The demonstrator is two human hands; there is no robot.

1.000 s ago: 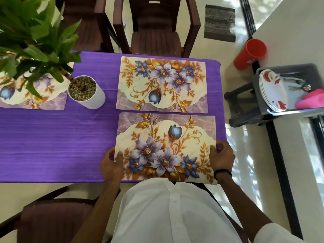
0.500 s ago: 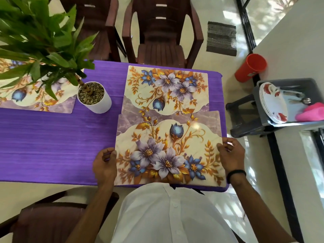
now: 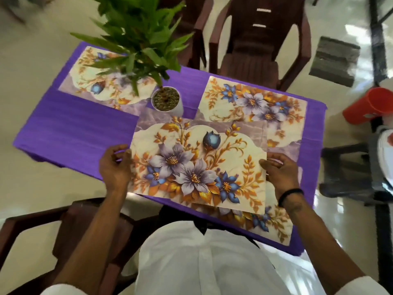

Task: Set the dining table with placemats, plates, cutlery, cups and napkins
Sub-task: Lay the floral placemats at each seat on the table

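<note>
I hold a floral placemat (image 3: 197,162) lifted over the near side of the purple table (image 3: 74,128). My left hand (image 3: 114,167) grips its left edge and my right hand (image 3: 280,173) pinches its right edge. Beneath it a second placemat (image 3: 274,220) lies flat at the near right corner, partly covered. A third placemat (image 3: 255,105) lies at the far right of the table. One more placemat (image 3: 100,86) sits at the far left, partly behind leaves. White plates (image 3: 386,154) show at the right edge of the view, blurred.
A potted plant in a white pot (image 3: 167,101) stands mid-table, just beyond the held mat. Brown chairs (image 3: 255,50) stand on the far side and another chair (image 3: 70,226) at my near left. A red cup (image 3: 370,105) and a dark stool (image 3: 348,167) are on the right.
The top placemat has come up off the near right spot and shifted left in both hands, uncovering another mat beneath it. The view has swung left.
</note>
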